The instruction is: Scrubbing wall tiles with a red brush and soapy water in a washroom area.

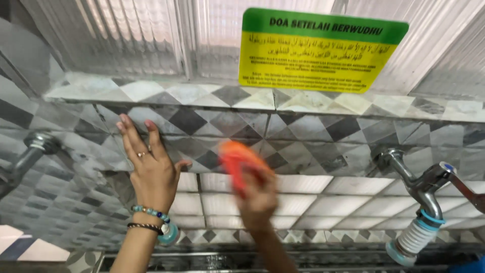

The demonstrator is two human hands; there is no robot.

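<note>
My left hand [150,167] lies flat against the grey diamond-patterned wall tiles [313,134], fingers spread, a ring on one finger and bead bracelets at the wrist. To its right, my right hand [258,199] is closed around an orange scrubber [241,161] pressed to the same tiled wall, where the patterned tiles meet the white tiles [333,199]. The right hand and scrubber are blurred by motion.
A metal tap [422,184] with a white and blue ribbed nozzle juts out at the right; another metal tap [30,151] at the left. A tiled ledge [202,93] runs above, holding a yellow-green sign [316,50] before ribbed glass. A metal trough [212,260] runs below.
</note>
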